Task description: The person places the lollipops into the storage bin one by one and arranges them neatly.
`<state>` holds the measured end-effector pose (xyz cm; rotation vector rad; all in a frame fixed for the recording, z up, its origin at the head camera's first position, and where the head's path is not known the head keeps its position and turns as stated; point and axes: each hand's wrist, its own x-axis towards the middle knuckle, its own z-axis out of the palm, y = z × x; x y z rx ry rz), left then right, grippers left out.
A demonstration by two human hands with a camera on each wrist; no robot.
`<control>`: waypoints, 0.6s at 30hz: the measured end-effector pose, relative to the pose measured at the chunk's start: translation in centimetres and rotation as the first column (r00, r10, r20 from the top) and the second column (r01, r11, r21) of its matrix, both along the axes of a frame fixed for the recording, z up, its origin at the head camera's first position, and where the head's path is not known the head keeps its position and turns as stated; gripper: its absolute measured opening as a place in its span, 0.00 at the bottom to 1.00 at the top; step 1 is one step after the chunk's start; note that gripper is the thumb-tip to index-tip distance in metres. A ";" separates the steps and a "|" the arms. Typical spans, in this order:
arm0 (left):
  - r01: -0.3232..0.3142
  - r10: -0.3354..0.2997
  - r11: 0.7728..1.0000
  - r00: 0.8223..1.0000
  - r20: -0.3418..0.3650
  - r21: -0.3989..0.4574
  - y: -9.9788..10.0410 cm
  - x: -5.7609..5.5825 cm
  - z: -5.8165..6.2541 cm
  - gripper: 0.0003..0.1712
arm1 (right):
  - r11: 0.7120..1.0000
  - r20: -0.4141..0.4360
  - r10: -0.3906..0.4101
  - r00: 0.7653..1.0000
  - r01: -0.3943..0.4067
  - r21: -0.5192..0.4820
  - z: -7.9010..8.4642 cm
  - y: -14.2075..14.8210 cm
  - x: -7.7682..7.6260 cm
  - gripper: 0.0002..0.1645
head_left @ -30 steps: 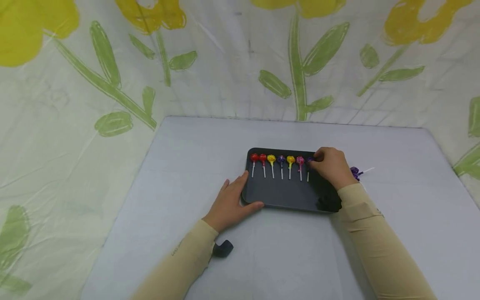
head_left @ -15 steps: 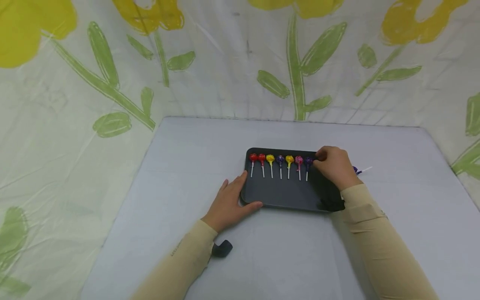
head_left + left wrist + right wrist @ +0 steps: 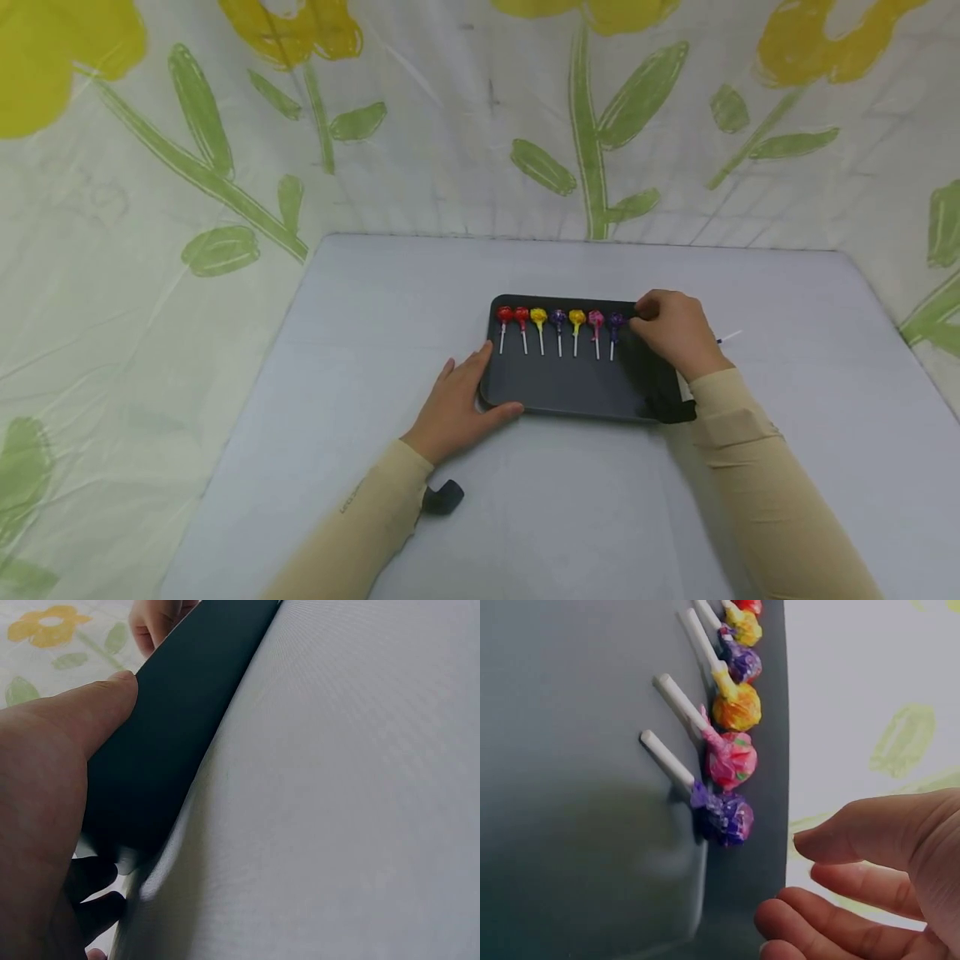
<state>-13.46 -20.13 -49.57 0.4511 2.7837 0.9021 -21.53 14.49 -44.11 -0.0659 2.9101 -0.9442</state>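
Several wrapped lollipops lie in a row along the far side of a dark tray (image 3: 562,392), sticks toward me. At the row's right end is a purple lollipop (image 3: 727,817), beside a pink one (image 3: 733,760). My right hand (image 3: 678,333) is over the tray's far right part, close to the purple lollipop. In the right wrist view its thumb and fingers are apart, with nothing between them. My left hand (image 3: 453,417) rests against the tray's near left corner, thumb along the front edge and fingers along the left side.
A white lollipop stick (image 3: 730,337) shows on the white table (image 3: 390,333) right of the tray, its head hidden behind my right hand. A black strap piece (image 3: 444,497) sits by my left wrist. A flower-printed cloth (image 3: 450,125) hangs behind the table.
My right hand has let go of the purple lollipop and moved slightly right, leaving it in the row. My left hand stays at the tray's corner.
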 end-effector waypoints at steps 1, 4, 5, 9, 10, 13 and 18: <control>0.000 0.000 1.000 1.000 -0.001 0.002 0.0 0.0 0.0 0.64 | 1.000 -0.004 -0.002 1.000 0.002 0.000 0.1 0.1 0.0 0.20; 0.000 0.000 1.000 1.000 -0.003 0.000 0.0 0.0 0.0 0.63 | 1.000 -0.012 -0.009 1.000 0.009 -0.003 0.2 0.4 0.2 0.20; 0.000 0.000 1.000 1.000 -0.004 0.000 0.0 0.0 0.0 0.63 | 1.000 -0.015 -0.012 1.000 0.012 -0.004 0.2 0.4 0.3 0.19; 0.002 -0.002 1.000 1.000 -0.008 -0.002 0.0 0.0 -0.1 0.63 | 1.000 -0.012 -0.020 1.000 0.020 -0.008 0.4 0.7 0.5 0.20; 0.003 -0.003 1.000 1.000 -0.008 -0.004 0.0 -0.1 -0.2 0.63 | 1.000 -0.011 -0.020 1.000 0.020 -0.010 0.4 0.8 0.5 0.20; 0.002 -0.002 1.000 1.000 -0.009 -0.002 0.0 -0.1 -0.2 0.63 | 1.000 -0.010 -0.026 1.000 0.025 -0.018 0.4 0.9 0.7 0.20; 0.001 -0.001 1.000 1.000 -0.010 0.000 0.0 -0.1 -0.2 0.64 | 0.999 -0.005 -0.033 0.999 0.033 -0.041 0.4 1.3 1.0 0.20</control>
